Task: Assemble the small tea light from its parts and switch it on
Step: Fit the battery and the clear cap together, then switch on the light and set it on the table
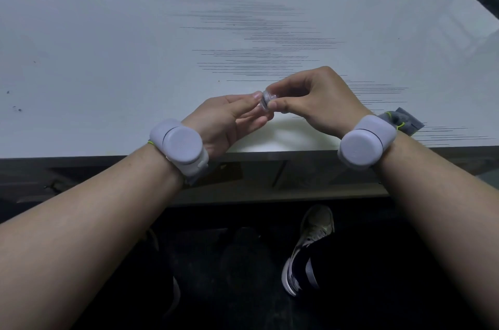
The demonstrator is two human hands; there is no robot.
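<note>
A small whitish tea light (266, 100) is held between both hands just above the near edge of the white table (162, 46). My left hand (229, 119) pinches its left side with thumb and fingers, palm turned up. From the right, my right hand (316, 98) grips its other side with thumb and forefinger. Fingers cover most of the tea light, so its parts cannot be told apart. No light from it is visible.
Grey round devices sit on both wrists, the left wrist device (179, 146) and the right wrist device (364, 142). A grey strap end (402, 120) lies on the table by the right wrist. Below the table edge, a shoe (307, 251) rests on the dark floor.
</note>
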